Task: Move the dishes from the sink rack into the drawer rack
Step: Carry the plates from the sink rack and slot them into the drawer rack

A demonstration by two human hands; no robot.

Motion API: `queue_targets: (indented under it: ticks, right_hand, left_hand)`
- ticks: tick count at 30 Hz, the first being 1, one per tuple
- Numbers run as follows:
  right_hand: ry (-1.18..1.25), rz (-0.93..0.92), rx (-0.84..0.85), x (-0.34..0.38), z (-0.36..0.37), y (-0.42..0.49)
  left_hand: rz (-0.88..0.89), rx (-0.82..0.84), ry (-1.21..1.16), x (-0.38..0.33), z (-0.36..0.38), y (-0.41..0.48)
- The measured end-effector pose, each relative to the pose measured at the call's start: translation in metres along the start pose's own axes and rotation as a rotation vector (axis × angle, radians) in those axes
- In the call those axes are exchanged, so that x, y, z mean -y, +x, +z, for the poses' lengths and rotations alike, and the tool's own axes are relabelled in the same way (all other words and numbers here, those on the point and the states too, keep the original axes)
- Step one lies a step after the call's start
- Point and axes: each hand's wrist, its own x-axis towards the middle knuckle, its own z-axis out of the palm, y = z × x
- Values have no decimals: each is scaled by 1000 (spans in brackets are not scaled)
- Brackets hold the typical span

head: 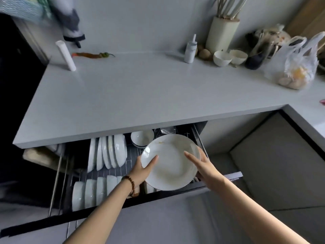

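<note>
We hold a round white plate between both hands, above the right half of the pulled-out drawer rack and touching nothing in it. Being a disc, it has no long axis. Its hollow face is turned up and towards us, its far rim towards the countertop. It is glossy glazed ceramic, shallow, with a broad sloping rim and a small yellowish smear near the far edge.

Our left hand grips the left rim, thumb laid over the face and fingers hidden beneath. A brown bead bracelet circles that wrist. Our right hand grips the right rim, thumb stretched along the face and fingers behind the plate.

The rack is thin metal wire over a dark liner. A back row of white plates stands on edge, leaning slightly right. A front row of white dishes also stands upright. Stacked white bowls sit at the back, just beyond the held plate.

The countertop is smooth and pale grey. On it lie a reddish chilli pepper and a crinkled translucent plastic bag.
</note>
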Motion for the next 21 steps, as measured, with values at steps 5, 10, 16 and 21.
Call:
queue_targets:
  ticks: [5,10,16,21]
  right_hand:
    - [14,69,-30,-32,53,40]
    - [-41,7,-29,-55,77,86]
    - [-180,-18,0,-77,98,134]
    - [-241,-82,32,-99,116,164]
  left_hand:
    - [-167,54,1,36,-38,39]
    - [-239,87,-15,65,-53,79]
    - [-267,64,-144,111,-58,126]
    - [-246,-14,-237,118,-59,140]
